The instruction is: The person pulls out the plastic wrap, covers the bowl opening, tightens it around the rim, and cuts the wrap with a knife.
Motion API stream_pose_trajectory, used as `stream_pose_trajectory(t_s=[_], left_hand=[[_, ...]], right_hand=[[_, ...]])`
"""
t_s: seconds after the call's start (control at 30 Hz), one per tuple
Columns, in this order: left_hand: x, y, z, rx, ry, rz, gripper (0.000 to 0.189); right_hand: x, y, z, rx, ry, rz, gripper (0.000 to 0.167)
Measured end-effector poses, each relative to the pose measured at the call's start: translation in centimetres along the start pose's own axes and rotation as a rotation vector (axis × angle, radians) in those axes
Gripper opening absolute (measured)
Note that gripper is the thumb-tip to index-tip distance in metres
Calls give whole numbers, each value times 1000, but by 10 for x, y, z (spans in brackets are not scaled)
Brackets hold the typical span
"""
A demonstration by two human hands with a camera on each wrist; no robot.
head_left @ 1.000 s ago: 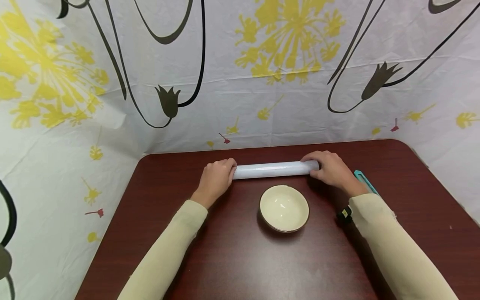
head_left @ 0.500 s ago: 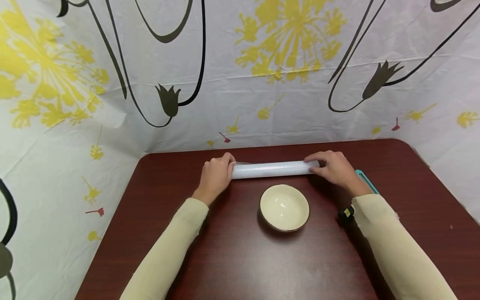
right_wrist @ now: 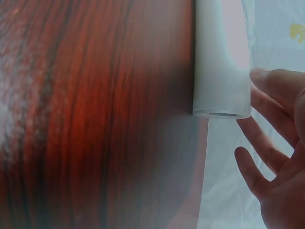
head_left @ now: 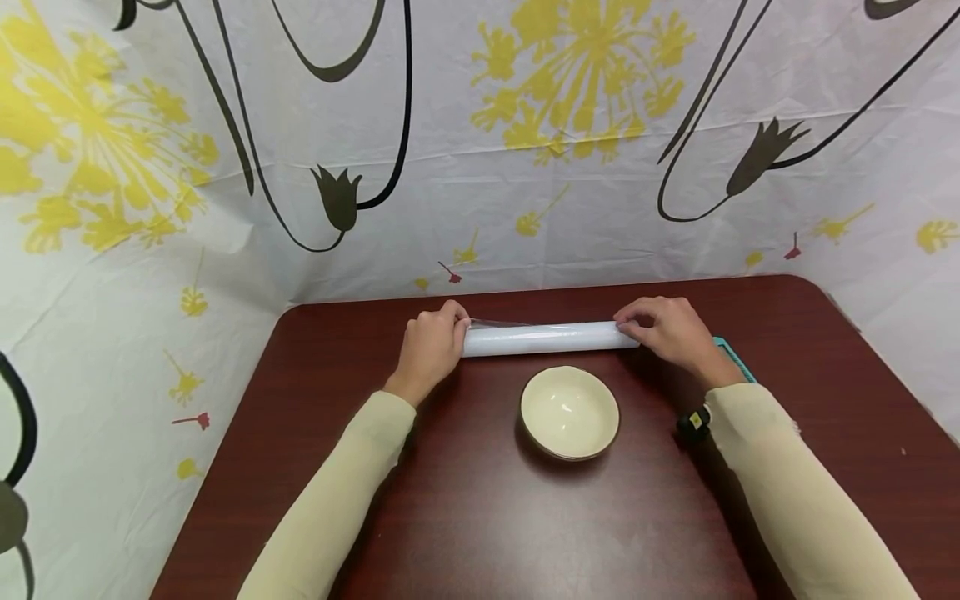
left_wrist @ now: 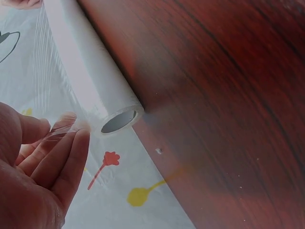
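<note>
A white roll of plastic wrap (head_left: 551, 337) lies crosswise at the far part of the table. Between thumb and fingers, my left hand (head_left: 429, 352) pinches the loose edge of clear film (left_wrist: 59, 128) beside the roll's left end; the film runs up along the roll in the left wrist view. At the other end, my right hand (head_left: 669, 335) has thumb and forefinger together at the film's edge, its other fingers spread in the right wrist view. The film there is barely visible. A cream bowl (head_left: 570, 412) with a dark rim stands in front of the roll.
A teal box cutter (head_left: 735, 360) lies partly behind the right wrist. A small black item with a yellow mark (head_left: 695, 422) sits near the right sleeve. Patterned white cloth (head_left: 525, 233) hangs behind the dark red table (head_left: 480, 533).
The left fingers have lifted a strip of clear film off the roll. The right hand has shifted from gripping the roll's end to pinching at the film's edge.
</note>
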State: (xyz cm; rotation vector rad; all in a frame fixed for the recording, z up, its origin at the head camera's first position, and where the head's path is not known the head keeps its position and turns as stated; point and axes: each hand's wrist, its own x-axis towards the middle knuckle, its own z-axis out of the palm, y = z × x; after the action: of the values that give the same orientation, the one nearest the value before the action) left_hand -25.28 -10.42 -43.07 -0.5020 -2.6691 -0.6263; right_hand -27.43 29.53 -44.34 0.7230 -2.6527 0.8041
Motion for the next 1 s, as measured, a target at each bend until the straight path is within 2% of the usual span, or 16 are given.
stream_pose_trajectory(t_s=[0.37,0.63,1.0], left_hand=[[0,-1,-2,-18,0,-10,16],[-1,-2,-3,-11,-3,-10,16],[3,1,-3,-41,2,-23,15]], right_hand=[[0,2,3,47,-35,13,17],[2,-2,4,37,-47,-12,8],[6,-5,-5,20,-60,47,3]])
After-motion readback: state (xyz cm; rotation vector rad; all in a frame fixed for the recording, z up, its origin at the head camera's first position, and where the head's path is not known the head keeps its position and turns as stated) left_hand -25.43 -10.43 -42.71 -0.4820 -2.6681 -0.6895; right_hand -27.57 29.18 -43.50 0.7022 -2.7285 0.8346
